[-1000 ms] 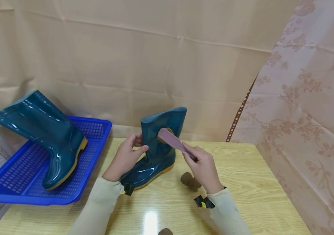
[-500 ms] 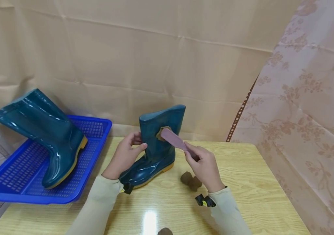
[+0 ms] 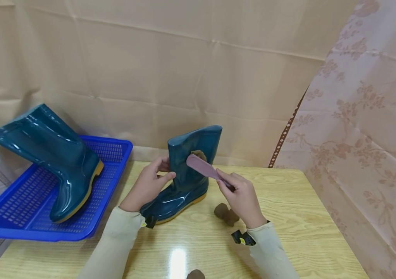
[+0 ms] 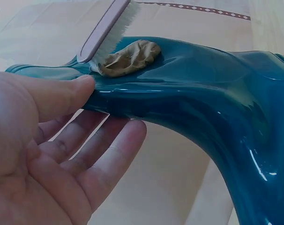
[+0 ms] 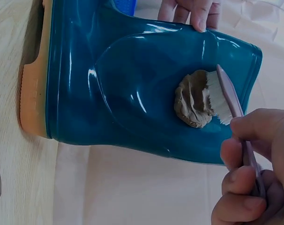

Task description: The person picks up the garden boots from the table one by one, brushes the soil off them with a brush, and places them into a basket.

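A dark green rubber boot with a yellow-orange sole stands upright on the table. My left hand grips the front edge of its shaft, thumb on the near side and fingers behind. My right hand holds a mauve brush by its handle. Its white bristles touch the edge of a brown clay-like lump stuck to the side of the shaft. In the left wrist view, the lump is ridged and lies just under the bristles.
On the left, a blue plastic basket holds another green boot, leaning with its shaft over the rim. Brown lumps lie on the wooden table by my right wrist, another lump at the near edge. Cloth hangs behind.
The brush head has shifted across the lump, first to the right, then back left and lower, exposing more of its upper part. The boot rocks slightly left and back; my left hand keeps its grip.
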`<state>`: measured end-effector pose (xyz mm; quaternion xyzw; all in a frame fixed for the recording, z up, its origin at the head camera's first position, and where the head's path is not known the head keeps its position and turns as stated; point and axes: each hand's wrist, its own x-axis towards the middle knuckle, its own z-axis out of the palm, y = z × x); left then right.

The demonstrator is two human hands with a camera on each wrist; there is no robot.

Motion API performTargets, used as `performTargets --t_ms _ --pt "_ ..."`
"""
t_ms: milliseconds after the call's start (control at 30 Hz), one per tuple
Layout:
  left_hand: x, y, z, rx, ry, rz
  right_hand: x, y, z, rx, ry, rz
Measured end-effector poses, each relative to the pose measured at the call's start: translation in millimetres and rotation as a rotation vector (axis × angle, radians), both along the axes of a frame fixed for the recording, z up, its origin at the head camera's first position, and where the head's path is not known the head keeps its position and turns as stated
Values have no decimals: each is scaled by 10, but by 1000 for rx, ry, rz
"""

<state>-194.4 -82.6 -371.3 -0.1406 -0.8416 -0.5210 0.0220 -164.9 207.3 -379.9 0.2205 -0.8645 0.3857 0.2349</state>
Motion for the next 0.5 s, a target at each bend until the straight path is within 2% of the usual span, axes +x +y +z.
performTargets --t_ms 233,433,500 --pt "-28 -3 -26 -8 -5 21 17 16 2 9 -74 -45" --pt "-34 -17 -34 -12 -4 32 6 39 19 50 -82 -102" --pt "-34 -18 -25 -11 -3 33 1 51 22 66 -61 -109"
